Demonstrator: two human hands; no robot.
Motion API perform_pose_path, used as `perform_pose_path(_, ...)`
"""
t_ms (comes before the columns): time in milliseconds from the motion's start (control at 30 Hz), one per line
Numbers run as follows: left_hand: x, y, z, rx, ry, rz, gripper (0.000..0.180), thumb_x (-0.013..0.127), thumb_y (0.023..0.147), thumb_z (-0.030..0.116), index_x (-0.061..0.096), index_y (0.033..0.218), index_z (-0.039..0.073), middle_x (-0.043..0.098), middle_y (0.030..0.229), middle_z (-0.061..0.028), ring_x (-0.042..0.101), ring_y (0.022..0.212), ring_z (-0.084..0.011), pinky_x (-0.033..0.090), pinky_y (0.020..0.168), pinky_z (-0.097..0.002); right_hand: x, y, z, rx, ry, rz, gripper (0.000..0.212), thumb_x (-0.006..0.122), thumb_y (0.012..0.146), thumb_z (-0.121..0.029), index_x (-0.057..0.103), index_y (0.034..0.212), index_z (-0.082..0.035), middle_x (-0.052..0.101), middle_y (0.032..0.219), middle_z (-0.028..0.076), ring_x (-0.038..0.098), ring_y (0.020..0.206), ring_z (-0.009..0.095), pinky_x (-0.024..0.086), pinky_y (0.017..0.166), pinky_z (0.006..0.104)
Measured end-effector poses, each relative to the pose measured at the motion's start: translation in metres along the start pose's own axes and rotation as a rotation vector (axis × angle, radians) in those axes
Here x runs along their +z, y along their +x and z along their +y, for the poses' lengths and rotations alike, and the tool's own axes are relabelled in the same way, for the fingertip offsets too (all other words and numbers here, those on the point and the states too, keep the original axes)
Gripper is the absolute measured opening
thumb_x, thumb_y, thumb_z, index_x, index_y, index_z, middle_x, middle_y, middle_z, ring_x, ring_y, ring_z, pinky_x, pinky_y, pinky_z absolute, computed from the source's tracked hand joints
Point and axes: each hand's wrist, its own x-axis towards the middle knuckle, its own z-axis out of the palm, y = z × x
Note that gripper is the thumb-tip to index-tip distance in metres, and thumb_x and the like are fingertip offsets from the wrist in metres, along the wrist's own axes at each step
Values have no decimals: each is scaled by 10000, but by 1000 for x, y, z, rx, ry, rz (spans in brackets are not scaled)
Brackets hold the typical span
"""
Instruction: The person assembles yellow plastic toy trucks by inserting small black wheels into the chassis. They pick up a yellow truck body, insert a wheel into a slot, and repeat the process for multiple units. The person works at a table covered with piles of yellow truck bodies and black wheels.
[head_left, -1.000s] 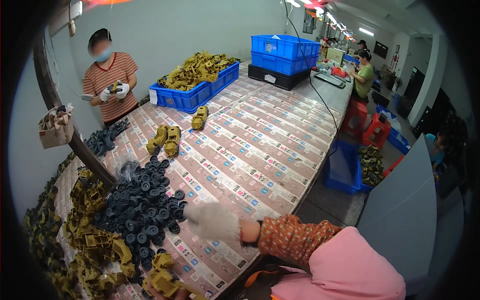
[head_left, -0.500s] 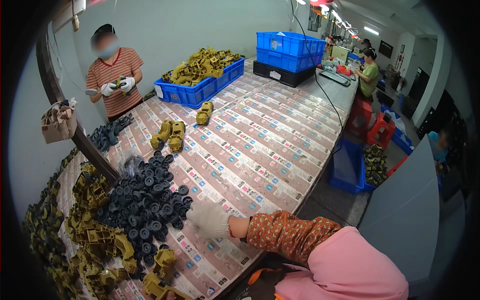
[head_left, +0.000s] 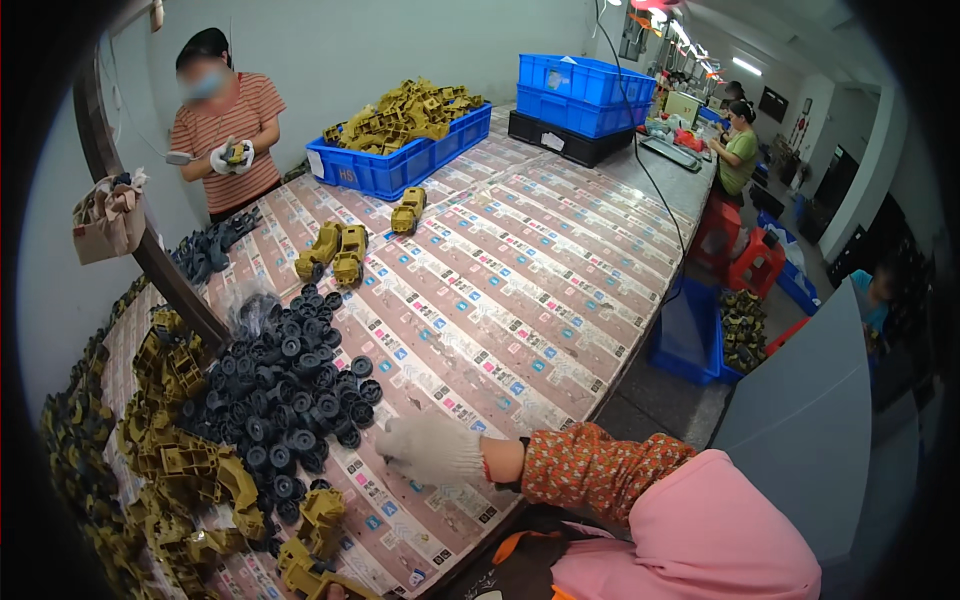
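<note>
Wheel pile [head_left: 285,395] is just left of your gloved right hand [head_left: 432,450]. Fingers point left, forearm reaching in from lower right; can't tell if it's gripping anything. Left hand [head_left: 337,593]: sliver at bottom edge, against yellow truck body [head_left: 308,571]; grip unclear.

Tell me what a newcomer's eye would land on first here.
Probably the heap of dark toy wheels on the left part of the table, with mustard-yellow plastic parts strewn along its left side. The white-gloved right hand stands out just right of the wheels, above a bright pink sleeve at lower right. Farther back, a blue crate heaped with more yellow parts draws the eye.
</note>
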Motion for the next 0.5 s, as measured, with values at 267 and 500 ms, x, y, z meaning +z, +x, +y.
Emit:
perform_pose_path(267, 22, -12, 22, -117, -48, -7, 602, 722, 1026, 80, 441, 1557, 40, 653, 1306, -80, 653, 1105, -205, 550, 954, -342, 16, -16, -26, -22, -112, -194, 235, 693, 861, -101, 617, 1051, 14, 659, 992, 198, 724, 953, 369, 603, 755, 465)
perform_pose_path(500, 32, -12, 4, -227, -218, -136, 470, 680, 1064, 135, 516, 1494, 34, 670, 1243, -63, 652, 1061, -196, 549, 917, -334, 11, -22, -42, -67, 275, -84, 292, 677, 940, -120, 630, 1206, -9, 695, 1016, 209, 716, 970, 418, 578, 814, 500)
